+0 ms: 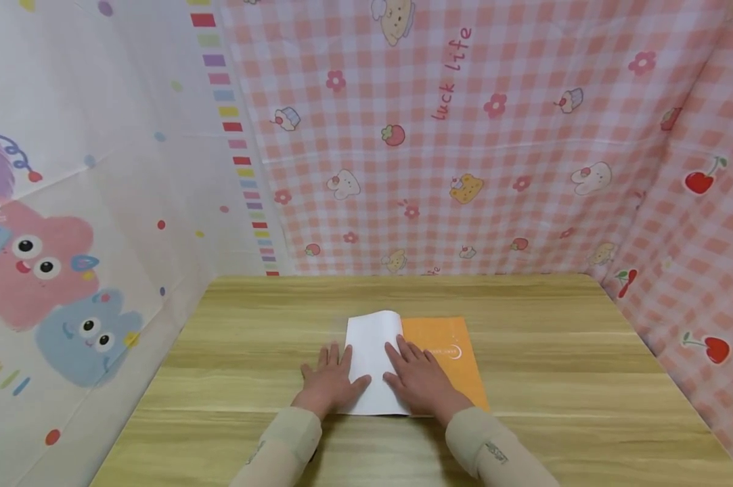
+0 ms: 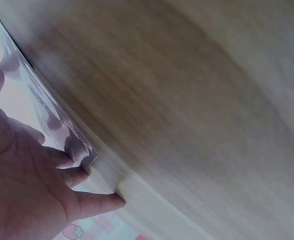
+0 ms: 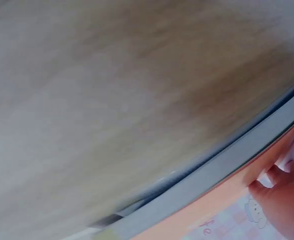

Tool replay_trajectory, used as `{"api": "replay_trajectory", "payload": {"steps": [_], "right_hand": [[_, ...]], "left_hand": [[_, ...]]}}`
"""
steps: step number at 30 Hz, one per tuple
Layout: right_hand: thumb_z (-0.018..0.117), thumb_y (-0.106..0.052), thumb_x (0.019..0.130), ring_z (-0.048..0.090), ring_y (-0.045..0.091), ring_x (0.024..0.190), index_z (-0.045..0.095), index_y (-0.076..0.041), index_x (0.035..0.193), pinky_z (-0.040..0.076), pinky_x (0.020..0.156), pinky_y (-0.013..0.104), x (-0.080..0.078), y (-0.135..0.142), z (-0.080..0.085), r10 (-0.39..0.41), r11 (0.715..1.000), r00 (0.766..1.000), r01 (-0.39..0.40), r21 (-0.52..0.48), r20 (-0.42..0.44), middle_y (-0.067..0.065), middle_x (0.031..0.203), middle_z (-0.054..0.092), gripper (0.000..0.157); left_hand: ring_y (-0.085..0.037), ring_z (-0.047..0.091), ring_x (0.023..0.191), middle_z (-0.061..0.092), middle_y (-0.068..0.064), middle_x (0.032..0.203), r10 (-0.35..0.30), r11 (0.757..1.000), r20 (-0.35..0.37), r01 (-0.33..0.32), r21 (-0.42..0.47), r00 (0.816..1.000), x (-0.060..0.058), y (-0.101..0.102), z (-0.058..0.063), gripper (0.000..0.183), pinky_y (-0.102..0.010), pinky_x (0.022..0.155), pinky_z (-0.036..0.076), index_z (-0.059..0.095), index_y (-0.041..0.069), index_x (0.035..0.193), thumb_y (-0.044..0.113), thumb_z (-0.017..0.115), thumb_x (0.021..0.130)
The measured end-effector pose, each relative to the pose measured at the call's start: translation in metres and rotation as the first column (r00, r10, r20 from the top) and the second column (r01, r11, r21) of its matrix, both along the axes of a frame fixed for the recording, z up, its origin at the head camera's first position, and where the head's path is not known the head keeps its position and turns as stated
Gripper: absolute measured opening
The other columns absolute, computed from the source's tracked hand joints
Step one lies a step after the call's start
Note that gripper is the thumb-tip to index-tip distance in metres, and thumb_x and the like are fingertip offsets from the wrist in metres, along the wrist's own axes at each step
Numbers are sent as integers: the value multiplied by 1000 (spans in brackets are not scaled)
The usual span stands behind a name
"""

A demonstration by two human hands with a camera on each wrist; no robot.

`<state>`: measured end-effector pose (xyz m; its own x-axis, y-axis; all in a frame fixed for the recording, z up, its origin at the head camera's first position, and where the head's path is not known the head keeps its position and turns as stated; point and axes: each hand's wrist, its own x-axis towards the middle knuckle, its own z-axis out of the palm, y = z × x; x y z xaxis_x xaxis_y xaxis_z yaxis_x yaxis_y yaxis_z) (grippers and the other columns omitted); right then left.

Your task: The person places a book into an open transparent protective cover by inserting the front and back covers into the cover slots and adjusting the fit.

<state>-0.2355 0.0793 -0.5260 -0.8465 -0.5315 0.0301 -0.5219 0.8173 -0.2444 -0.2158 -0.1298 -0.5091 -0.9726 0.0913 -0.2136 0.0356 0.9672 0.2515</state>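
L hand (image 1: pixel 329 384) & R hand (image 1: pixel 421 380) laid straight-fingered on white sheet (image 1: pixel 369 338)

Head view: sheet lies mid-table (image 1: pixel 543 365), its top bulging a bit at the R corner. Orange cover (image 1: pixel 442 331) sits directly to its R, w/ a small white crescent logo. My L fingers are straight & spread by the sheet's L edge, thumb on the white. My R hand spans both — index & thumb on white, rest of hand over the orange, fingers extended. Pink checked cloth (image 1: pixel 494 155) behind.

L wrist view: palm side of my L hand, fingers apart, at the sheet's shiny edge; wood fills most of the rest.

R wrist view: orange cover w/ grey band (image 3: pixel 207 172) along its edge; R hand's cut off by the frame — can't tell its full pose here.
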Motion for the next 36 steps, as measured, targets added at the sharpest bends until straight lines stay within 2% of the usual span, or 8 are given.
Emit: {"api": "replay_trajectory", "payload": {"steps": [6,9,17,22,29,32,36], "right_hand": [[43,-48,104,34,37,142,34,-13,155,30,110,59,-5,-5,-6,-15,994,998,21,108,-57,15,161,26,63],[44,-49,103,35,38,140,37,-14,154,31,109,59,-4,-5,-7,-11,993,997,19,115,-73,16,160,28,63],[50,-43,102,35,41,140,39,-11,153,32,108,60,-4,-1,9,-4,997,1000,4,81,5,19,159,29,61],[51,-43,102,31,42,142,37,-12,154,30,110,60,-3,-3,12,-29,993,999,24,117,38,19,160,27,63],[49,-49,101,36,41,139,43,-18,152,36,107,57,0,-7,7,-34,975,998,44,219,-50,18,159,30,60],[49,-48,101,37,41,138,44,-18,151,37,105,58,0,-8,6,-27,974,997,42,223,-71,19,158,31,59],[53,-48,99,37,42,137,44,-15,151,36,105,59,-2,-7,11,-32,985,998,39,167,-46,20,156,33,61]], "left_hand": [[-43,17,147,21,-23,160,-2,1000,-11,2,-2,1000,1,1,4,84,-77,103,18,32,8,156,64,48,95],[-44,19,146,23,-24,159,-13,1000,-31,12,-11,999,3,2,4,85,-77,102,19,35,9,154,66,50,93],[-45,18,146,22,-24,160,-20,1000,-40,19,-11,999,2,0,-1,83,-77,102,19,38,10,153,64,53,92],[-45,17,146,21,-24,160,-22,1000,-30,22,-8,999,1,0,-2,84,-78,102,18,36,10,154,64,53,92],[-46,18,146,22,-26,159,-26,1000,-23,25,-17,999,3,2,2,90,-78,101,20,34,10,155,71,50,90],[-46,19,145,22,-26,159,-31,999,-22,30,-32,999,5,3,4,89,-78,101,20,36,11,154,70,52,89],[-46,19,145,22,-26,159,-32,999,-24,31,-40,999,7,3,6,88,-78,101,20,36,11,154,69,52,90]]}}
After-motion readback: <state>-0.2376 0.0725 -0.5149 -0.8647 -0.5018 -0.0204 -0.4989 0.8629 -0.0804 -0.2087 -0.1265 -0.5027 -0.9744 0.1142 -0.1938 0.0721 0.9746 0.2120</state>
